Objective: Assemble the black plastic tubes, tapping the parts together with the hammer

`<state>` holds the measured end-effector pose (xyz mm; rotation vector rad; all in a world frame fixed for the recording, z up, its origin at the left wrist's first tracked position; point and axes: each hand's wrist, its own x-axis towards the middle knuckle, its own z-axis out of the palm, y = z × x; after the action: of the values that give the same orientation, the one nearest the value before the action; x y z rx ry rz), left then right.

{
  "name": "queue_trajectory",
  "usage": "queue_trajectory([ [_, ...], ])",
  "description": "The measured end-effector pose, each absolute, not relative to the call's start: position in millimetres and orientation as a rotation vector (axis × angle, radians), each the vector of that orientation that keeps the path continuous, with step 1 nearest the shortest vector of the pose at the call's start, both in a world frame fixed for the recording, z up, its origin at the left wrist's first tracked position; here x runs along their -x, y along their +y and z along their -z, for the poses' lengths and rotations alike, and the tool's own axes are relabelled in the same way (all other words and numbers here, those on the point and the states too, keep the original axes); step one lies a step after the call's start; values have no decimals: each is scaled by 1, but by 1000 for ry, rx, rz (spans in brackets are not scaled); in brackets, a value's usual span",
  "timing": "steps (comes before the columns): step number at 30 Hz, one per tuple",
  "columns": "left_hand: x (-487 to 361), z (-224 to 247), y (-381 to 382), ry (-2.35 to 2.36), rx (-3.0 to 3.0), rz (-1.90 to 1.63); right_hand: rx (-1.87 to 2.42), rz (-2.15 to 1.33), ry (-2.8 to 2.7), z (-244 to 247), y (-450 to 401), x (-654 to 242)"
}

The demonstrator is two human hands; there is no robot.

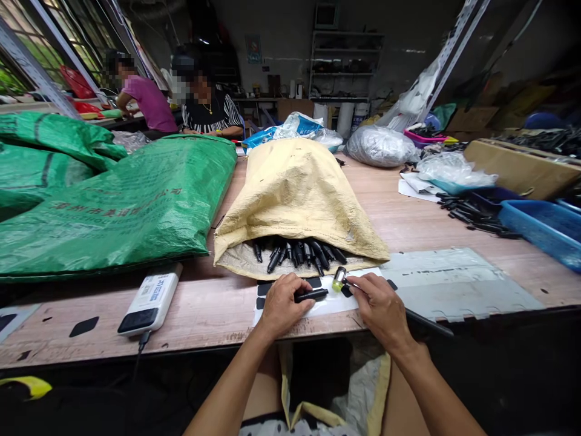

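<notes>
Near the table's front edge, my left hand [285, 304] is closed around a black pen-like piece [318, 294] that points right. My right hand [380, 306] grips a small hammer by its dark handle [429, 322], which sticks out behind the hand to the right. The hammer's head [338, 280], metal with a yellow-green end, is just right of the black piece, apart from it. Under both hands lies a white sheet [329, 303] with black pads. Beyond them a cream woven sack [299, 188] lies with its mouth towards me, showing several black pieces [299, 253] inside.
Green sacks [136, 200] cover the left side. A white power bank [152, 300] with a cable lies near the front edge. At right are a translucent mat [463, 281], a blue tray [544, 230] and loose black parts [476, 213]. Two people [147, 100] [209, 103] sit behind.
</notes>
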<state>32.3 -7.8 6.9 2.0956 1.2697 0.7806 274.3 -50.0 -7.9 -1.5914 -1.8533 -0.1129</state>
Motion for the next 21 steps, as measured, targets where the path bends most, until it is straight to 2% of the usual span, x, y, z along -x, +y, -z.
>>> queue_trajectory([
  [9,-31,-5,-6,1255,-2100,-774,1640,262,-1863,23,-48,-273],
  [14,-28,-24,-22,1063,-2048,-786,1672,278,-1872,21,-49,-271],
  [18,-32,-40,-66,797,-1993,-466,1688,282,-1877,20,-50,-270],
  [21,-41,-17,-96,761,-1976,-208,1689,298,-1866,21,-50,-270],
])
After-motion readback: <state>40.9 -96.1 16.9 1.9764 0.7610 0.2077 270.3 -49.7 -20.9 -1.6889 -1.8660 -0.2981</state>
